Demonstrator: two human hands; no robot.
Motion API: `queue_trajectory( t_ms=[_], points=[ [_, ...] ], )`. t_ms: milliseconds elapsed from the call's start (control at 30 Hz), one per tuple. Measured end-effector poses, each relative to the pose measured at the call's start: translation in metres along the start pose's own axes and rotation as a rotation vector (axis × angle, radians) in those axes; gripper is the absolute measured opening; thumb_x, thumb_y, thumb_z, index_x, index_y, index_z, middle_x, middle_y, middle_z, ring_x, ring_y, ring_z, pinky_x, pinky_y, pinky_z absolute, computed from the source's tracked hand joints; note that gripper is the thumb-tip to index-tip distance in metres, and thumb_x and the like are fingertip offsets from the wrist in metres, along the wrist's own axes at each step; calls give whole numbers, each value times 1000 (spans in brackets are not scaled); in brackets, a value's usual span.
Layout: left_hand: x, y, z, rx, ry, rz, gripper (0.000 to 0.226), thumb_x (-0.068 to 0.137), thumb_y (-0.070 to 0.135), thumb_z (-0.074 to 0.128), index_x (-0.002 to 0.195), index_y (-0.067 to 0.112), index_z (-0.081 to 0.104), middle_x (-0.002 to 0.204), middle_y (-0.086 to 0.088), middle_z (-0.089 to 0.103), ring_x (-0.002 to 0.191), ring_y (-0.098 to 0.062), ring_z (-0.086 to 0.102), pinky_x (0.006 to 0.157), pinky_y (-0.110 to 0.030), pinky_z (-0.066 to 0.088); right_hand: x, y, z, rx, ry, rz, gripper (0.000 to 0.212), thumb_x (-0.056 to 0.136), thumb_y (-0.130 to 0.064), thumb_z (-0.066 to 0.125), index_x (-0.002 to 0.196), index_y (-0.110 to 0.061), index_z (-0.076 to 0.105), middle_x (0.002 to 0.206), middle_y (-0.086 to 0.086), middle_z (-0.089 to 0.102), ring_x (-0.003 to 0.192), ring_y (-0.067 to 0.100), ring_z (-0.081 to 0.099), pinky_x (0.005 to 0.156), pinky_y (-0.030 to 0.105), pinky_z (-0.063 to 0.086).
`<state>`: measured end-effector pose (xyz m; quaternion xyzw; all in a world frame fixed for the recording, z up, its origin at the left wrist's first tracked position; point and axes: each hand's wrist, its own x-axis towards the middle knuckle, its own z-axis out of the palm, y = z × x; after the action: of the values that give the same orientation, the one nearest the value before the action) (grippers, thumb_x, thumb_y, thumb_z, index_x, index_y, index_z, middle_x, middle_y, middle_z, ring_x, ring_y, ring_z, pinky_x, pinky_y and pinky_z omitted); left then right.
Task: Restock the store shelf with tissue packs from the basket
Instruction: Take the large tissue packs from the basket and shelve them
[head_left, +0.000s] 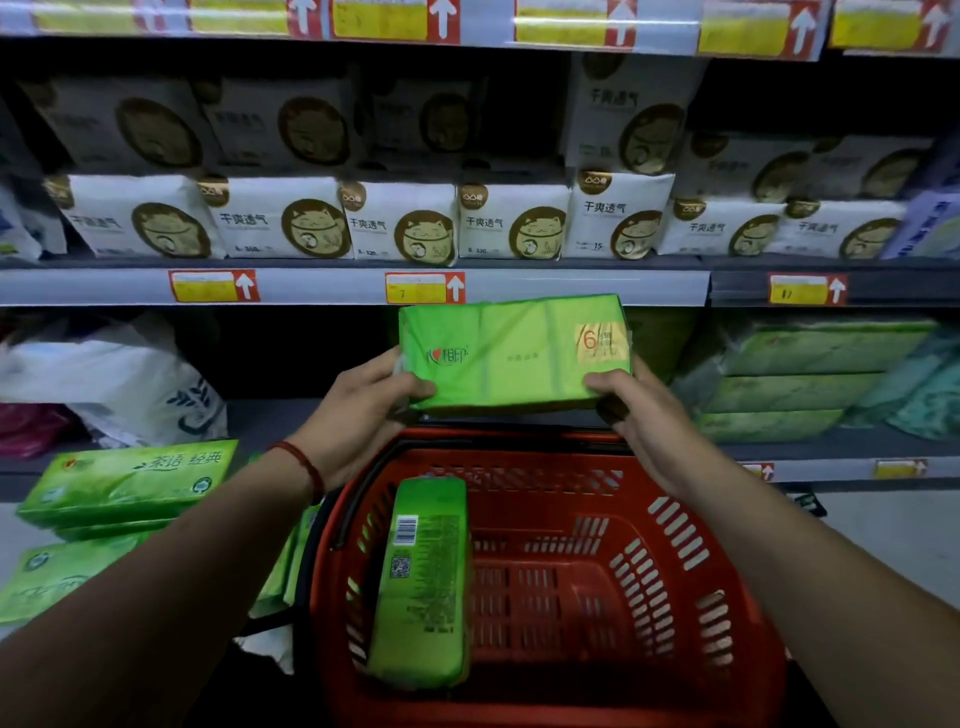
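Note:
I hold a green tissue pack with both hands above the far rim of the red basket, in front of the dark gap in the lower shelf. My left hand grips its left end, and my right hand grips its right end, thumbs on the front face. One more green tissue pack stands on its side along the basket's left wall, barcode facing up.
Stacked green tissue packs fill the lower shelf at right. White packs with cat logos line the shelf above. A white plastic bag sits at left on the lower shelf. More green packs lie left of the basket.

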<state>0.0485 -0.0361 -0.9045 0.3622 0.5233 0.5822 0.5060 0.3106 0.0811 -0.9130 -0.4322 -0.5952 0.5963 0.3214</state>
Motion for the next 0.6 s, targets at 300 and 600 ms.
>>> queue_trajectory(
  t_ms=[300,600],
  points=[
    [75,-44,12,79,132,-152,29,100,9,54,120,20,72,123,-2,74,119,-23,67,110,-47,48,64,46,-12,-147,32,145,46,93,-42,60,132,-53,39,120,-20,54,126,21,49,115,46,39],
    [176,-93,18,198,149,-234,24,100,36,62,121,27,70,120,11,73,113,-8,66,106,-36,49,153,72,-26,-82,157,255,30,98,-32,61,127,-35,55,115,-8,67,97,12,64,80,31,50]
  ],
)
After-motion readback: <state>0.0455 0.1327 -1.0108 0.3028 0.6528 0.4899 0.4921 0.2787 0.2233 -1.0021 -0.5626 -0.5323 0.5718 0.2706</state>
